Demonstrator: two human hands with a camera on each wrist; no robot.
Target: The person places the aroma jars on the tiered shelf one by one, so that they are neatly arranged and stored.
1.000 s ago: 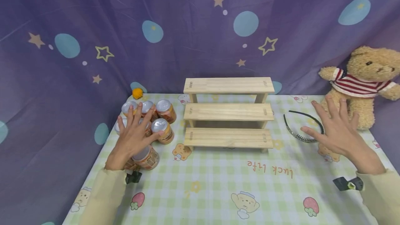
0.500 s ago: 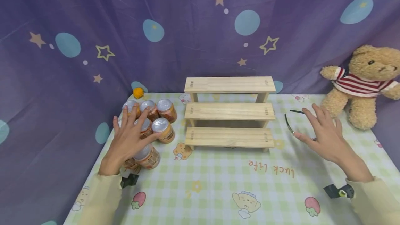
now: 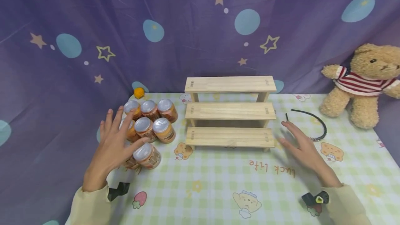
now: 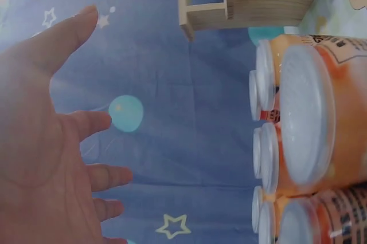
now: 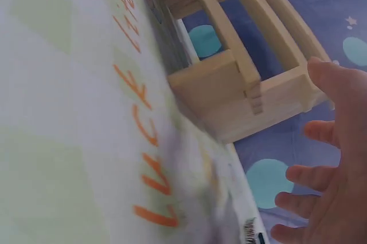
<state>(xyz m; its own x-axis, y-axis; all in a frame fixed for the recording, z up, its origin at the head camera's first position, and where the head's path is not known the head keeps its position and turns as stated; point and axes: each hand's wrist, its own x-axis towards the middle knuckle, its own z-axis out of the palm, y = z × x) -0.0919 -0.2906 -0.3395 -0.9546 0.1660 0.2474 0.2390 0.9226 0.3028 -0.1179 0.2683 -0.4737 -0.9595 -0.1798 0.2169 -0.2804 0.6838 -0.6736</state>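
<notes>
Several cans with silver lids and orange labels, one of them a front can (image 3: 147,156), stand grouped at the left of the table. Over their left side hovers my left hand (image 3: 113,143), fingers spread and holding nothing. In the left wrist view a gap shows between that hand (image 4: 40,135) and the can lids (image 4: 307,115). My right hand (image 3: 304,148) is in the air right of the wooden three-step shelf (image 3: 230,111), its fingers extended and nothing in its grasp. Part of a black toothed headband (image 3: 323,127) is hidden behind the right hand.
A teddy bear (image 3: 359,82) in a striped shirt sits at the back right. A small orange ball (image 3: 139,93) lies behind the cans. The checked tablecloth (image 3: 218,183) extends in front of the shelf, and a purple curtain (image 3: 193,58) hangs behind.
My left hand has drawn left and toward me, uncovering more cans. The right hand has moved left from near the teddy bear, past the headband toward the shelf. Cans and shelf stay put.
</notes>
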